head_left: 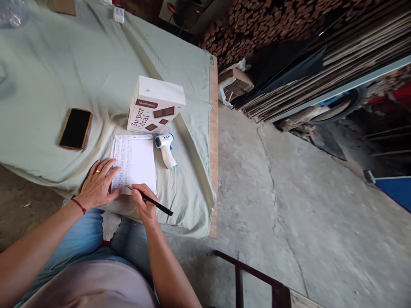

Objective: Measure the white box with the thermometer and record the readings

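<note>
One bare right hand (146,205) grasps a slim black pen (163,208); the bare left hand (99,183) lies loosely spread on a partly written white paper sheet (141,164) atop the bench (213,128). Rumpled pale-green cloth (109,122) beneath might let it skid if pressure eases.

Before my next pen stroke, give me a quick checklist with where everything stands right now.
1. Black pen gripped in the right hand: ok.
2. Left hand steadying the paper: ok, resting at its left side.
3. Blank space on the page: ok, the right part looks unwritten.
4. Pen tip touching the paper: cannot tell; it is at the sheet, but contact is too small to see.
5. White thermometer off the writing area: ok, lying beside the right edge.
6. Phone out of the way: ok, lying farther left.
</note>
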`<action>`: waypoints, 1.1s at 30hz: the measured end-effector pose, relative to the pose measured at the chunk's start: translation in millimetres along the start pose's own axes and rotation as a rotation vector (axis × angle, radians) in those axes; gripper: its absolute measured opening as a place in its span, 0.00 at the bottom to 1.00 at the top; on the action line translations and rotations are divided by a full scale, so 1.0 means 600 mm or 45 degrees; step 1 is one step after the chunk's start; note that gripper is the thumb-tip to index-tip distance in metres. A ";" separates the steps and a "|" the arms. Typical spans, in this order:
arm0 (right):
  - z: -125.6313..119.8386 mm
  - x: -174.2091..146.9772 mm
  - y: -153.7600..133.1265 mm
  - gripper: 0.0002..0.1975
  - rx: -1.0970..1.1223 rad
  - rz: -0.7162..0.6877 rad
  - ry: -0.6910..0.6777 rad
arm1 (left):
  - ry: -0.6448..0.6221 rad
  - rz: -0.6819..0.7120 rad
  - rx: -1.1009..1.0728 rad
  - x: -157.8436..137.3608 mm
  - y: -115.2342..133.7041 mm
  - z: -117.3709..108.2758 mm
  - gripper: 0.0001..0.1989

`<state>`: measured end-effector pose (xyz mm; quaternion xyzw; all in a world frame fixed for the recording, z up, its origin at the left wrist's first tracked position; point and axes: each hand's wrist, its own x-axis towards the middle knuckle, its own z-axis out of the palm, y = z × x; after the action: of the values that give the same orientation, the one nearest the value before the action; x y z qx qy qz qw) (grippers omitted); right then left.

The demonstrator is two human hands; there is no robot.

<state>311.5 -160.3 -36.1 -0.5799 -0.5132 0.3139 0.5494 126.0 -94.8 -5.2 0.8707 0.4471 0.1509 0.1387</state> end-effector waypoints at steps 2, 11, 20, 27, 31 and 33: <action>0.002 -0.003 0.002 0.10 -0.041 0.023 0.038 | 0.008 -0.018 -0.008 0.001 0.002 0.000 0.29; 0.013 -0.009 0.008 0.05 -0.226 0.007 0.011 | 0.015 -0.027 -0.002 0.003 0.007 -0.001 0.30; 0.011 -0.007 0.016 0.05 -0.302 -0.069 -0.036 | 0.007 -0.027 0.024 0.003 0.009 -0.001 0.29; 0.011 -0.007 0.015 0.04 -0.334 -0.111 -0.063 | 0.001 -0.026 0.024 0.003 0.009 0.000 0.29; 0.012 -0.008 0.016 0.04 -0.362 -0.095 -0.060 | -0.002 -0.035 -0.005 0.003 0.010 -0.001 0.29; 0.012 -0.007 0.016 0.04 -0.352 -0.109 -0.052 | -0.003 -0.038 -0.004 0.003 0.010 -0.001 0.29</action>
<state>305.9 -160.9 -47.5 -0.6211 -0.5870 0.2280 0.4666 131.1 -96.5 -2.0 0.8639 0.4596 0.1483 0.1429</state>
